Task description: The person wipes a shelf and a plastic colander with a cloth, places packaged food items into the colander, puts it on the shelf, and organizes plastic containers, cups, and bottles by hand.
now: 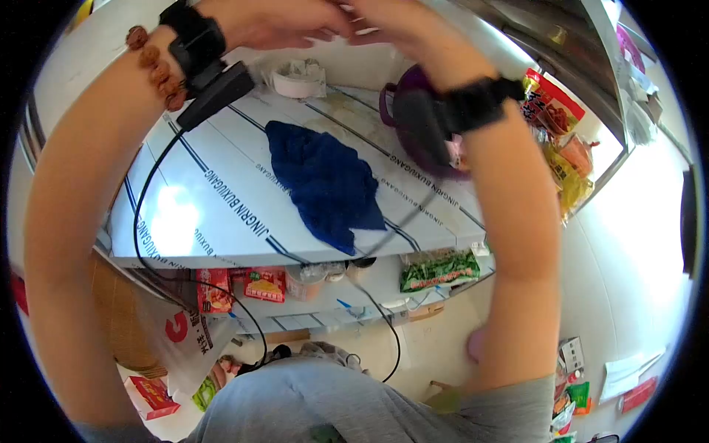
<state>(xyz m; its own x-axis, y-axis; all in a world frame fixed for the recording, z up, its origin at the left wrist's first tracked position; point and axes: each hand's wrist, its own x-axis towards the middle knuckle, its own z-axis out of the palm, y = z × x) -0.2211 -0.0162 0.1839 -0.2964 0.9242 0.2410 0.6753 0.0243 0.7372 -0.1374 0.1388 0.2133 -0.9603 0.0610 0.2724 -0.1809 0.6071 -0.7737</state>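
Observation:
At the top edge of the head view, my left hand and my right hand come together, their fingertips close to each other or touching. The frame edge cuts off part of both hands and the fingers are blurred, so anything between them is hidden. Below them a crumpled dark blue cloth lies on the steel table, apart from both hands. A whitish roll in clear plastic stands at the table's back, beneath my left hand. Under my right forearm sits a purple basin.
Colourful food packets hang or stand at the right. A lower shelf holds red boxes, tubs and a green bag. A white plastic bag hangs at the left. Black cables run from my wrist straps.

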